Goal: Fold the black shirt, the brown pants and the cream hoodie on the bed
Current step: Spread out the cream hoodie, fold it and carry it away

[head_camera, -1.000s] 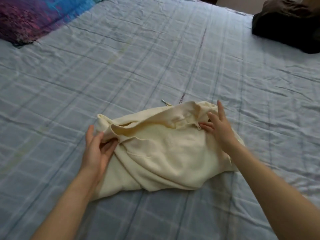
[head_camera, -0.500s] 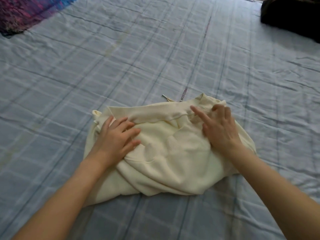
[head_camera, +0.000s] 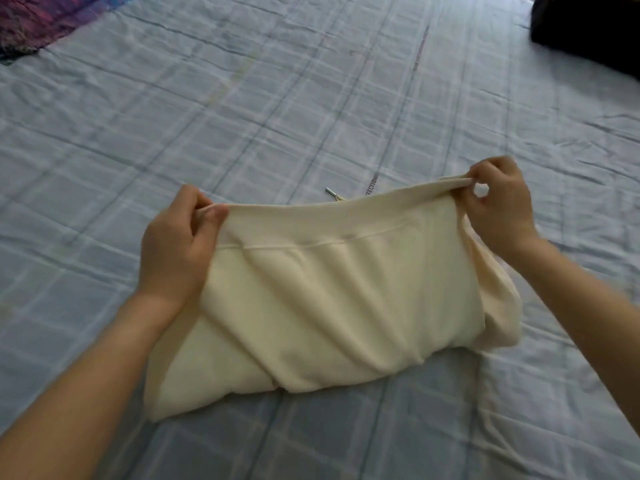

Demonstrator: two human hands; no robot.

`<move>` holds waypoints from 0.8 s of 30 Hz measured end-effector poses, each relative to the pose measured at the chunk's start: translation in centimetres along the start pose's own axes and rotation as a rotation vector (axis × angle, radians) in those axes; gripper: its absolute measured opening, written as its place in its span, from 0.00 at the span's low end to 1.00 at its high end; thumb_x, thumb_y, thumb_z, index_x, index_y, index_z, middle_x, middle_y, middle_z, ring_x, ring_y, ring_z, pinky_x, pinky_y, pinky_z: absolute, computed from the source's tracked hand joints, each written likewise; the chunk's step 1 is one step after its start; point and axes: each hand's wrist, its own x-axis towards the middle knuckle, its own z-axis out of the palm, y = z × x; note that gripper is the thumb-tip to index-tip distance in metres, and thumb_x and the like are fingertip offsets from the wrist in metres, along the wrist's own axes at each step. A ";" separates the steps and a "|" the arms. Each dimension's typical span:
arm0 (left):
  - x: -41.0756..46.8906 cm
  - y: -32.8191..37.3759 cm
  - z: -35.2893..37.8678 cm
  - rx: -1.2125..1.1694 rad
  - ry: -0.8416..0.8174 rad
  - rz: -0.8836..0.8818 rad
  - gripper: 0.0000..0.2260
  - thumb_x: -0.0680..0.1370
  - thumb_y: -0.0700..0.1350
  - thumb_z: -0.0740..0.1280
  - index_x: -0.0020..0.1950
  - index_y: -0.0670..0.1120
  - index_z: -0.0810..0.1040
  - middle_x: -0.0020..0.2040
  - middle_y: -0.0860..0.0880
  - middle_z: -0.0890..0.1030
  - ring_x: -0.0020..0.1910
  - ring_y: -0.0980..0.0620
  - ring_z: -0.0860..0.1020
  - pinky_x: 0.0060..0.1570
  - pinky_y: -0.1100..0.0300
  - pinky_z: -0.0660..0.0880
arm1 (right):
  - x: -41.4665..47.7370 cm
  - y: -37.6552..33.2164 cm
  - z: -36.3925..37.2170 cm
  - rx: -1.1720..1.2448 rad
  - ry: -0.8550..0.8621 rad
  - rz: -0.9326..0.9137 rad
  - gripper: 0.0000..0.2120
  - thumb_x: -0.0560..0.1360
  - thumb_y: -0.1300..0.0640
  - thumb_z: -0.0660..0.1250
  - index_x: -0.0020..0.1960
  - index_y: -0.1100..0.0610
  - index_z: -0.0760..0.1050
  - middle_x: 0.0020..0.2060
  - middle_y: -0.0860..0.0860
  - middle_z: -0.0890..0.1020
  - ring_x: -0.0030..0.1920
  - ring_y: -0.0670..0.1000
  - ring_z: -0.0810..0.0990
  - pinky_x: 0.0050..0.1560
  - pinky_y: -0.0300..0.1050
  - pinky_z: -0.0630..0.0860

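The cream hoodie (head_camera: 332,306) lies bundled in front of me on the bed (head_camera: 311,98). Its ribbed hem band is stretched taut between my hands across the far edge. My left hand (head_camera: 180,244) pinches the band's left corner. My right hand (head_camera: 498,206) pinches the right corner, slightly raised. A metal-tipped drawstring (head_camera: 330,191) pokes out behind the band. A dark pile of clothes (head_camera: 588,29) sits at the far right corner, partly cut off by the frame; I cannot tell the shirt from the pants there.
A light blue checked sheet covers the bed, wrinkled all over. A purple and blue patterned cloth (head_camera: 38,19) lies at the far left corner.
Both hands left the top of the bundle, took hold of the hem band's corners and pulled it apart and up, stretching the fabric over the bundle. The view tilted down.
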 end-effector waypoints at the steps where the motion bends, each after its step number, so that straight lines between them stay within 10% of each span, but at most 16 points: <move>1: 0.8 0.1 0.9 0.044 -0.001 0.002 0.09 0.79 0.51 0.64 0.43 0.49 0.69 0.31 0.51 0.73 0.34 0.47 0.71 0.34 0.55 0.60 | 0.8 0.3 0.7 -0.012 -0.001 0.078 0.04 0.76 0.62 0.67 0.48 0.64 0.77 0.51 0.61 0.76 0.48 0.55 0.75 0.46 0.36 0.63; 8: -0.4 -2.9 7.3 0.530 -0.286 -0.054 0.09 0.77 0.49 0.68 0.43 0.44 0.75 0.42 0.40 0.80 0.45 0.39 0.76 0.45 0.46 0.67 | -1.7 0.5 8.1 -0.099 -0.202 0.330 0.11 0.78 0.63 0.58 0.58 0.62 0.74 0.57 0.64 0.75 0.56 0.66 0.75 0.57 0.56 0.72; 13: 0.0 -1.2 6.1 0.473 -0.249 -0.054 0.06 0.76 0.44 0.67 0.49 0.42 0.78 0.48 0.37 0.78 0.49 0.36 0.75 0.49 0.44 0.69 | -3.2 0.7 5.1 0.266 -0.112 0.384 0.24 0.78 0.62 0.62 0.72 0.48 0.66 0.57 0.50 0.75 0.52 0.50 0.76 0.56 0.42 0.70; 18: -2.9 9.0 6.9 0.192 -0.302 0.286 0.17 0.77 0.45 0.58 0.61 0.41 0.78 0.59 0.40 0.79 0.58 0.39 0.76 0.61 0.43 0.71 | -11.4 3.4 -0.9 0.177 0.009 0.530 0.09 0.78 0.59 0.65 0.57 0.55 0.79 0.47 0.49 0.81 0.47 0.54 0.81 0.44 0.36 0.72; 24: -7.7 18.0 14.3 0.281 -0.735 0.557 0.26 0.80 0.57 0.48 0.77 0.53 0.61 0.78 0.50 0.62 0.77 0.45 0.57 0.75 0.41 0.47 | -18.4 5.0 -0.5 0.170 0.034 0.641 0.07 0.78 0.57 0.67 0.51 0.60 0.81 0.43 0.57 0.83 0.43 0.57 0.80 0.45 0.48 0.73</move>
